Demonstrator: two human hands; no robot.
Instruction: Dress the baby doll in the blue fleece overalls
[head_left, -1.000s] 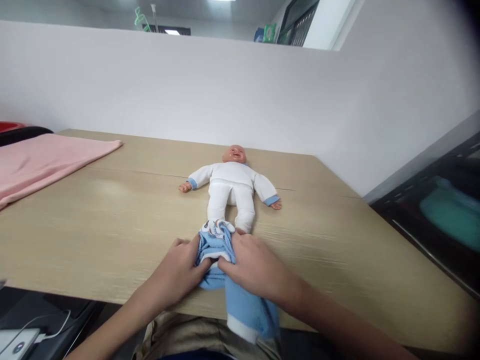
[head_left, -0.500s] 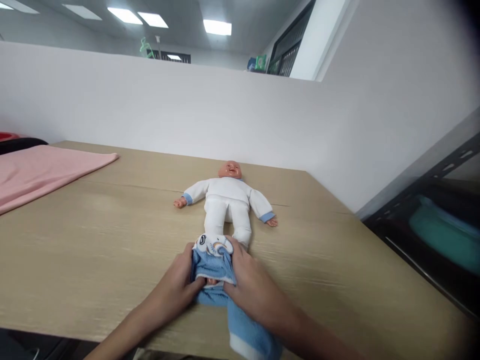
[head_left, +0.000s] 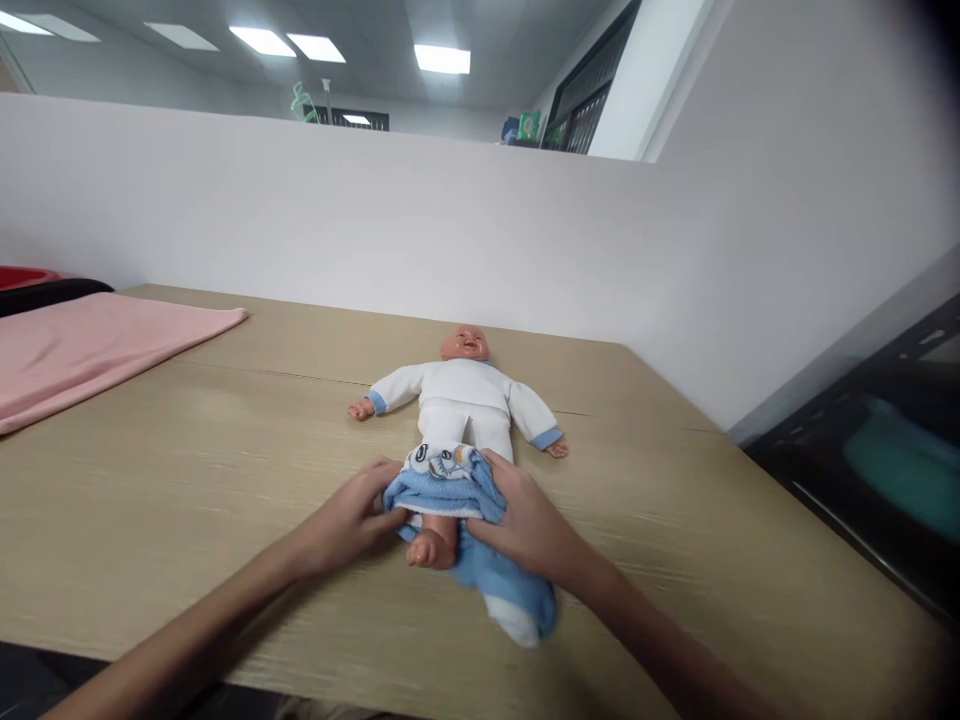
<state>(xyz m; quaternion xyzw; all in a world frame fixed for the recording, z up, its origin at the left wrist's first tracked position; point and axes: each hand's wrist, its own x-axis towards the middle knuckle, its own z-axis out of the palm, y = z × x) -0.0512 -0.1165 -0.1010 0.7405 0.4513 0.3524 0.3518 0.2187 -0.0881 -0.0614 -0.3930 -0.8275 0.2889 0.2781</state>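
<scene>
A baby doll [head_left: 465,385] in a white top with blue cuffs lies on its back, head toward the wall. Blue terry trousers [head_left: 442,495] with a white cartoon print are bunched around its lower legs. My left hand [head_left: 360,515] is closed on the garment's left side, thumb at the white-edged leg opening. On the other side my right hand [head_left: 521,515] grips the same cloth. One bare doll foot [head_left: 433,543] sticks out through the opening between my hands. The other trouser leg hangs loose toward me, white cuff on the table; the doll's other foot is hidden.
A pink cloth [head_left: 105,345] lies flat on the left of the wooden table [head_left: 225,470]. Behind stands a low white wall [head_left: 337,220]. Red and black items [head_left: 52,290] sit at the far left. A dark rack [head_left: 862,470] with a teal thing borders the right.
Both hands have pushed the blue trousers up the doll's leg, away from me. The foot, barely showing before, now protrudes fully from the opening.
</scene>
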